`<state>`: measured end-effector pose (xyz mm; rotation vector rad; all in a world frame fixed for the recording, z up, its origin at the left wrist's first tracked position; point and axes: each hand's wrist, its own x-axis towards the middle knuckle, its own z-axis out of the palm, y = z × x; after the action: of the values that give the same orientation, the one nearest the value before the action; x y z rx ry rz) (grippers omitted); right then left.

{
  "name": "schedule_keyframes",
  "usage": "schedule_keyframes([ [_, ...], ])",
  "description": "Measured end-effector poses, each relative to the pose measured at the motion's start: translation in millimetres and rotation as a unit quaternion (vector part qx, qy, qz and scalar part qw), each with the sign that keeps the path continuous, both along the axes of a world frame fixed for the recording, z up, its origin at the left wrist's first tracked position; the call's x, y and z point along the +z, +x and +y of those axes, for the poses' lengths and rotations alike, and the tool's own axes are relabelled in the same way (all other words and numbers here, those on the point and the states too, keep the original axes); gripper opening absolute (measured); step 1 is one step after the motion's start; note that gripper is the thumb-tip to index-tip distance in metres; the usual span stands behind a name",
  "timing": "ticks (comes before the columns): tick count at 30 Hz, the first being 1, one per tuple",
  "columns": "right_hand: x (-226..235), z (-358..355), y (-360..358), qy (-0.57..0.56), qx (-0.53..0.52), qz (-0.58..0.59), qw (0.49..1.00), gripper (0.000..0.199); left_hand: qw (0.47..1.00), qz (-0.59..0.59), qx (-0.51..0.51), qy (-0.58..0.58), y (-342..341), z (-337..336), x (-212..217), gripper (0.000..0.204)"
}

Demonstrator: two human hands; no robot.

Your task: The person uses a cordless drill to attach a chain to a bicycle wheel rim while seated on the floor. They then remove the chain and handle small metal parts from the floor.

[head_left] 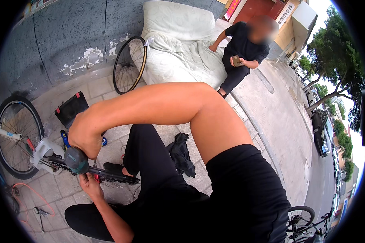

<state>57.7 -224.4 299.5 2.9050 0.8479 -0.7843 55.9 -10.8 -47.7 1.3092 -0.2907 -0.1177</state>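
My right hand reaches across my body to the left and is closed over a tool with a round dark-green handle. The tool presses down on a black bar with a chain along it, part of a bicycle on the paving. My left hand comes up from below and grips that bar from underneath, next to a small red part. The bar joins a white frame piece beside the bicycle's wheel at the left. My black-trousered legs are folded beneath.
A black toolbox lies open by a grey wall. A loose wheel leans on white cushions, where a person in black sits holding a phone. Also here: a black cloth, an orange cable, parked cars.
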Motion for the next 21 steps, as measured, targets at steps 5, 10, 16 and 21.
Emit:
schedule_keyframes([
  [5, -2.6, 0.7, 4.7, 0.006, 0.012, 0.002, 1.0, 0.029, 0.992, -0.057, 0.045, 0.105, 5.3, 4.4, -3.9, 0.026],
  [10, -5.7, 1.3, 3.2, 0.003, 0.024, 0.003, 1.0, 0.029, 0.997, -0.032, 0.039, 0.056, -3.1, -1.1, 2.8, 0.024],
  [16, -12.3, 1.3, 3.9, 0.002, 0.04, -0.005, 0.999, 0.029, 0.998, -0.013, 0.017, 0.062, -3.6, 1.1, -1.7, 0.03],
  [21, -12.4, 1.2, 5.2, -0.002, 0.029, 0.004, 1.0, 0.028, 1.0, -0.015, -0.005, 0.02, -0.7, 8.2, -5.5, 0.032],
])
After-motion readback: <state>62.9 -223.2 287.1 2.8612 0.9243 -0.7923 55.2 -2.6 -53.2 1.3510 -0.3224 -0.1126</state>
